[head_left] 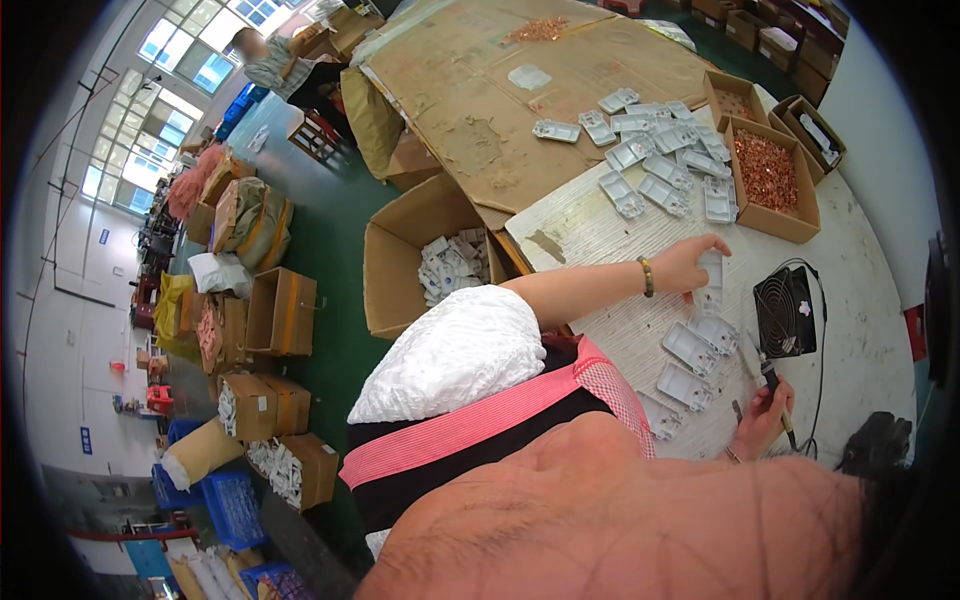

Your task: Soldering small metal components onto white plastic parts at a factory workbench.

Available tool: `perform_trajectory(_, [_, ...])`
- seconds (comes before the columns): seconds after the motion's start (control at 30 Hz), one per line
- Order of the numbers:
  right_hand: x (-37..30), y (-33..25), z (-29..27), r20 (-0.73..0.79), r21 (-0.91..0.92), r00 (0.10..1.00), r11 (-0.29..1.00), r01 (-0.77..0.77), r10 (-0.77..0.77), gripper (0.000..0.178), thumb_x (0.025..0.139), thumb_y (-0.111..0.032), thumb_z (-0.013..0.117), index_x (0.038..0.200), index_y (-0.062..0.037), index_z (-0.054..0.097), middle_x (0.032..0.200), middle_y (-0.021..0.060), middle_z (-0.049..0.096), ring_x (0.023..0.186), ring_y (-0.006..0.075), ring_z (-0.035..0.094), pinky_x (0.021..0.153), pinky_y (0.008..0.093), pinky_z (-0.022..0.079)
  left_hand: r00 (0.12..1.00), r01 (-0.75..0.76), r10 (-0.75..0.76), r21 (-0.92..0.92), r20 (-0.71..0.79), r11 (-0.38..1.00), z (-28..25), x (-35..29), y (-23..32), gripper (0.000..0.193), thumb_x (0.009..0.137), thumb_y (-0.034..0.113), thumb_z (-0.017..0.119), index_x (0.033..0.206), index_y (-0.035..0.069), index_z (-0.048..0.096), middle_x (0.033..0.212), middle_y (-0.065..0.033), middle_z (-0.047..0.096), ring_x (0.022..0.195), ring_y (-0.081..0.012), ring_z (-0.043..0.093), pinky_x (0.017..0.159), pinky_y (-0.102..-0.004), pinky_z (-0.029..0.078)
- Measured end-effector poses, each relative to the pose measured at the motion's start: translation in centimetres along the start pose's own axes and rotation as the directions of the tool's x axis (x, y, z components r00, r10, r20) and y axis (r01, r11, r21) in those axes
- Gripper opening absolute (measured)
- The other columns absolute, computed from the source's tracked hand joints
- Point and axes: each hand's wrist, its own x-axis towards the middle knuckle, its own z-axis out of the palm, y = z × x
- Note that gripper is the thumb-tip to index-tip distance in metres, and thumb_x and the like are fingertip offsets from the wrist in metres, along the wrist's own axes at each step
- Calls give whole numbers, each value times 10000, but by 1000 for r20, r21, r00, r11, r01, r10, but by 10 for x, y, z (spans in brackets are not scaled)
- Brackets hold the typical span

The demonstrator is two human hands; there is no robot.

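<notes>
My left hand (684, 266), with a beaded bracelet at its wrist, is closed on a white plastic housing (711, 282) over the white worktable. Close to the table's near right side, my right hand (762, 420) is wrapped round a slim tool (768, 376) with a dark part and a brass-coloured part. Its exact kind is unclear. Between the hands, several white housings (689, 348) lie in a slanting row. Farther off, a loose pile of similar housings (660, 150) sits beside a cardboard box of small copper-coloured parts (765, 165).
A small black fan (785, 312) with a cable stands right of the row. Left of the table, an open carton (392, 262) holds white pieces. Brown cardboard (440, 90) covers the far table. Another person (280, 70) sits at the far left, near stacked cartons (281, 312).
</notes>
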Motion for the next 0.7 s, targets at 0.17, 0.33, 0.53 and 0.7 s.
perform_trajectory(0.17, [3,3,-7,38,56,999,998,7,-9,213,846,-213,569,950,-31,530,773,14,518,615,65,475,499,152,347,999,48,-46,129,-19,991,18,0,-23,209,719,66,572,897,18,475,816,-104,558,604,-203,598,474,-291,486])
perform_trajectory(0.33, [4,5,-8,16,74,999,997,36,-38,213,845,-211,568,942,-27,526,809,21,519,616,68,472,496,153,341,972,-198,236,485,-18,852,29,-1,-45,211,709,138,616,848,32,497,825,-137,567,775,-280,565,660,-340,455])
perform_trajectory(0.53, [3,3,-6,40,56,999,998,13,-16,217,837,-212,579,938,-29,523,814,24,520,618,70,473,498,157,344,976,-191,218,483,-1,855,31,-1,-50,214,707,150,626,827,30,494,814,-142,564,787,-297,554,684,-351,445])
perform_trajectory(0.7, [0,0,2,0,61,999,998,34,-34,207,835,-213,581,923,-33,528,794,19,520,607,73,474,504,168,354,983,-164,184,492,8,855,32,-1,-47,206,708,146,624,822,29,497,816,-142,565,793,-298,555,687,-352,445])
